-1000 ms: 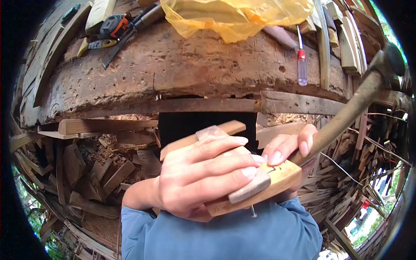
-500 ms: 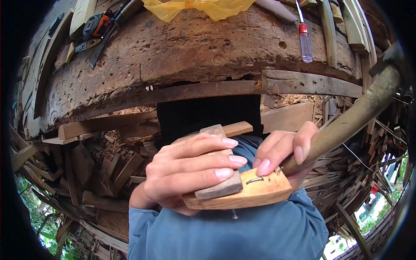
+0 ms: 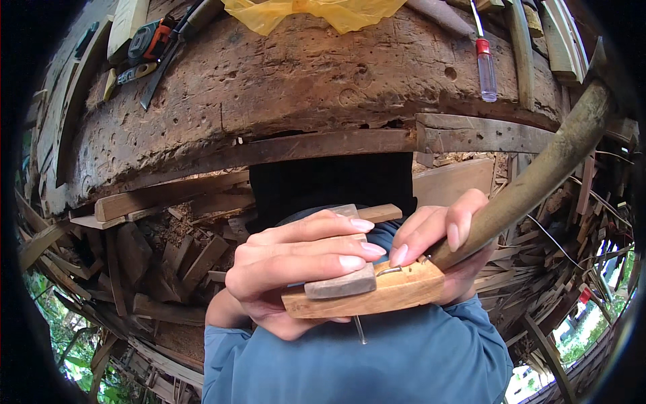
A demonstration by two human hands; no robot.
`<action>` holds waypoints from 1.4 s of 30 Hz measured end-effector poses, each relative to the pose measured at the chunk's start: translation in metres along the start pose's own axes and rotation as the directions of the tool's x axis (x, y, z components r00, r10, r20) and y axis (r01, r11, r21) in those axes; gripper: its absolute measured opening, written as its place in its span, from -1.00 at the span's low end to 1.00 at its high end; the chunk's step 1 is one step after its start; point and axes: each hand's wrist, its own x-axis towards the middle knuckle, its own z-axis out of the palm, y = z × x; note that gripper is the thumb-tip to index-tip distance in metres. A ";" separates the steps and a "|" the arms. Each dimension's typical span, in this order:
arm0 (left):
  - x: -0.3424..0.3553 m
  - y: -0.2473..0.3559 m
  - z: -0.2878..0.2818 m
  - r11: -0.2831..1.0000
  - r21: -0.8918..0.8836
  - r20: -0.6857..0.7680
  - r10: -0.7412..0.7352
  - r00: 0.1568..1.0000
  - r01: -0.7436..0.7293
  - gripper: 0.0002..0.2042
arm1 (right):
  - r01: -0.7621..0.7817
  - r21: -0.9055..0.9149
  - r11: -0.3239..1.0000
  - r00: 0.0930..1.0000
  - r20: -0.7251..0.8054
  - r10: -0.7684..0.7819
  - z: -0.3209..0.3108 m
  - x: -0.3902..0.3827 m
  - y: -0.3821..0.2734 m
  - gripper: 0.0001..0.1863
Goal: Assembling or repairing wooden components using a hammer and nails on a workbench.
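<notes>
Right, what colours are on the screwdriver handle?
The screwdriver handle is red above, translucent purplish below; head view shows it best.

Pitted wooden workbench [image 3: 303, 77], scrap wood [image 3: 161, 308] heaped below (on 2 sides), daylit foliage [image 3: 57, 316] beyond

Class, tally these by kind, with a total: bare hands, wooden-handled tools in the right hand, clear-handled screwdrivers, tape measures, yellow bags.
Bare hands: 2 (left hand, right hand)
Wooden-handled tool in the right hand: 1
Clear-handled screwdriver: 1
Tape measure: 1
Yellow bag: 1
Total: 6
</notes>
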 end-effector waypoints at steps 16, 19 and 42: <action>0.022 -0.038 -0.016 0.713 -0.414 -0.164 -0.670 0.724 0.566 -0.63 | -0.446 -0.520 0.728 0.872 -0.437 0.221 -0.005 0.047 0.006 -0.48; 0.020 -0.044 -0.014 0.658 -0.431 -0.183 -0.733 0.655 0.617 -0.59 | -0.501 -0.515 0.696 0.843 -0.471 0.259 -0.012 0.046 0.015 -0.50; 0.017 -0.060 -0.018 0.485 -0.544 -0.133 -0.856 0.500 0.685 -0.55 | -0.553 -0.644 0.529 0.833 -0.452 0.320 -0.022 0.061 0.023 -0.51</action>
